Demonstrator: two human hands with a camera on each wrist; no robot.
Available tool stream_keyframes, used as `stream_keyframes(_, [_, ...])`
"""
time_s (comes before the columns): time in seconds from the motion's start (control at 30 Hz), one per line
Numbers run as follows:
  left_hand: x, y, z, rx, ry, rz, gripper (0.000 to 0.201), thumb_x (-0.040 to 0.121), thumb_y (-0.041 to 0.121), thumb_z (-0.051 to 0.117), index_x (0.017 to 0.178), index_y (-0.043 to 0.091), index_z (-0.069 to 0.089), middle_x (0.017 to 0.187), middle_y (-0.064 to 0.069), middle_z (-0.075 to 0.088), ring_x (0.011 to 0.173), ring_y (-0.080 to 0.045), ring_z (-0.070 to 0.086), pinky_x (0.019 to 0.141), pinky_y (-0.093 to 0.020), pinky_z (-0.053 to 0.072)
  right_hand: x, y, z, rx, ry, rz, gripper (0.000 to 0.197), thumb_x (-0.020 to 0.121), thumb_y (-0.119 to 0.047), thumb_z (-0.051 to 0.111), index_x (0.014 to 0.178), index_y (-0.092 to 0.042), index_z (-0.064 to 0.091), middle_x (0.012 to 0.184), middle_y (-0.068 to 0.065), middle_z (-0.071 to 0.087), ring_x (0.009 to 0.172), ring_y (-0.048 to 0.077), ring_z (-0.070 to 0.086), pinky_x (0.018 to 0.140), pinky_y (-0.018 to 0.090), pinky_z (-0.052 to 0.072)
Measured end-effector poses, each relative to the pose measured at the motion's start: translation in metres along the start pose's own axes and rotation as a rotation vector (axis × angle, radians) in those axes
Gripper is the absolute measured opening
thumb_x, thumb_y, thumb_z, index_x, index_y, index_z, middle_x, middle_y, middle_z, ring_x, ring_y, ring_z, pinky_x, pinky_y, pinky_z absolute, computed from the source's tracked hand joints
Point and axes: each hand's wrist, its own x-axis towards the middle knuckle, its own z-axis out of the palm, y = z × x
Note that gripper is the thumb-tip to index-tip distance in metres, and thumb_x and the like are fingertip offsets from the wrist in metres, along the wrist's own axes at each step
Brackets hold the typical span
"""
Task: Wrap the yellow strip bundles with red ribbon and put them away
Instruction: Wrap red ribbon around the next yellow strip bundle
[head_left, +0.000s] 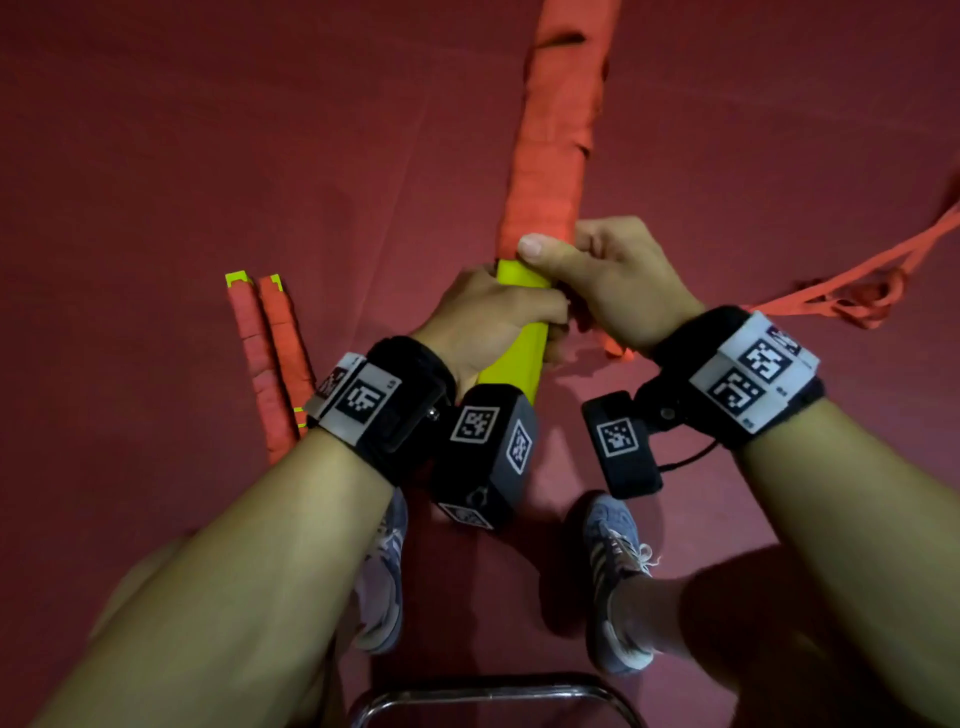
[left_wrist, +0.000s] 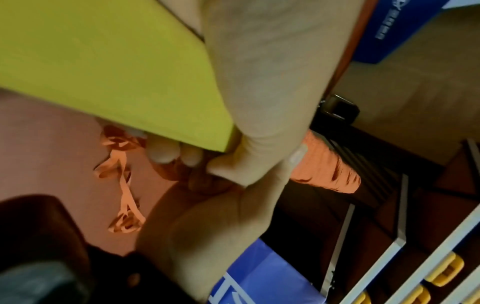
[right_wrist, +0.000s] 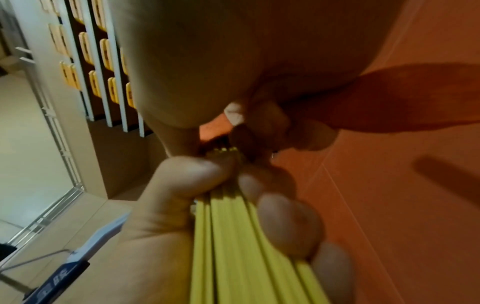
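A long yellow strip bundle (head_left: 519, 358) stands slanted over the red floor. Red ribbon (head_left: 550, 156) wraps its far part. My left hand (head_left: 493, 317) grips the bare yellow section just below the wrap's edge; the right wrist view shows its fingers (right_wrist: 285, 222) curled round the strips (right_wrist: 233, 257). My right hand (head_left: 608, 275) holds the bundle at the wrap's edge, thumb pressing the ribbon onto it. The loose ribbon tail (head_left: 852, 296) trails away to the right across the floor. Two ribbon-wrapped bundles (head_left: 270, 353) lie side by side on the floor at the left.
A metal chair frame (head_left: 488, 693) sits at the bottom edge, with my shoes (head_left: 618, 571) on the floor in front of it. A rack of yellow-handled drawers (right_wrist: 103, 51) and a blue box (left_wrist: 259, 277) appear in the wrist views.
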Motion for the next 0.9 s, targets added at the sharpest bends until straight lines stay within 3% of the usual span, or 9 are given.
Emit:
stream_keyframes(0.1, [0.006,-0.005,-0.003,0.145,0.150,0.033,0.014,0.059,0.013,0.074,0.069,0.005,0.074,0.063,-0.012,0.071,0.058,-0.028,0.070,0.058,-0.037,0.057,0.003,-0.002,0.000,-0.208,0.001,0.052,0.073,0.085,-0.069,0.060,0.062,0.000,0.057,0.049,0.014,0.059,0.044,0.019,0.051,0.050,0.034,0.043])
stream_keyframes(0.23, [0.008,-0.011,-0.008,0.391,0.317,0.106,0.019,0.056,0.027,0.075,0.065,0.012,0.068,0.060,-0.003,0.069,0.059,-0.024,0.070,0.054,-0.038,0.052,-0.003,-0.006,0.000,-0.467,0.012,0.090,0.067,0.095,-0.061,0.055,0.072,0.001,0.059,0.066,0.019,0.056,0.066,0.030,0.052,0.062,0.036,0.044])
stream_keyframes(0.33, [0.004,-0.013,-0.001,0.549,0.403,0.142,0.023,0.074,0.036,0.079,0.090,0.022,0.070,0.089,-0.004,0.074,0.088,-0.029,0.070,0.065,-0.034,0.045,-0.004,-0.007,0.011,-0.434,0.054,0.193,0.066,0.090,-0.070,0.051,0.084,-0.006,0.066,0.091,0.013,0.068,0.090,0.030,0.061,0.075,0.036,0.044])
stream_keyframes(0.4, [0.002,-0.014,0.006,0.681,0.428,0.167,0.033,0.083,0.040,0.073,0.112,0.026,0.065,0.093,0.000,0.071,0.096,-0.032,0.068,0.066,-0.033,0.043,-0.002,-0.004,0.018,-0.373,0.121,0.263,0.082,0.073,-0.088,0.051,0.086,-0.008,0.068,0.093,0.011,0.070,0.090,0.028,0.064,0.075,0.037,0.046])
stream_keyframes(0.47, [-0.003,-0.013,0.010,0.749,0.371,0.199,0.042,0.084,0.035,0.072,0.121,0.026,0.054,0.093,0.004,0.066,0.095,-0.031,0.067,0.067,-0.035,0.046,0.000,-0.002,0.019,-0.254,0.209,0.289,0.082,0.063,-0.088,0.059,0.082,-0.009,0.069,0.082,0.004,0.072,0.079,0.022,0.067,0.070,0.038,0.051])
stream_keyframes(0.6, [-0.005,-0.006,0.006,0.583,0.163,0.157,0.051,0.079,0.026,0.076,0.123,0.029,0.050,0.100,0.009,0.065,0.095,-0.017,0.063,0.079,-0.035,0.052,-0.002,0.004,0.006,-0.018,0.177,0.243,0.050,0.081,-0.056,0.073,0.066,-0.010,0.061,0.049,-0.012,0.049,0.045,0.010,0.044,0.050,0.030,0.037])
stream_keyframes(0.7, [-0.006,0.000,0.006,0.294,-0.068,0.057,0.027,0.077,0.024,0.080,0.100,0.014,0.069,0.084,-0.006,0.074,0.076,-0.017,0.069,0.066,-0.036,0.057,-0.004,0.002,-0.002,0.191,0.108,0.160,0.041,0.086,-0.041,0.074,0.062,-0.014,0.055,0.049,-0.003,0.044,0.045,0.012,0.037,0.045,0.024,0.029])
stream_keyframes(0.77, [-0.013,0.007,0.009,0.069,-0.175,-0.046,0.002,0.088,0.009,0.071,0.086,0.008,0.070,0.071,-0.007,0.071,0.059,-0.015,0.068,0.051,-0.025,0.053,-0.006,0.000,-0.004,0.305,0.064,0.122,0.037,0.082,-0.038,0.072,0.070,-0.005,0.060,0.055,0.007,0.053,0.046,0.018,0.044,0.046,0.023,0.033])
stream_keyframes(0.9, [-0.010,0.006,0.004,0.072,-0.098,-0.025,0.010,0.079,0.010,0.076,0.073,0.009,0.069,0.064,-0.010,0.065,0.050,-0.021,0.061,0.052,-0.027,0.052,-0.008,-0.008,-0.005,0.301,0.010,0.053,0.033,0.082,-0.035,0.067,0.064,-0.008,0.058,0.048,0.001,0.048,0.040,0.016,0.039,0.042,0.021,0.029])
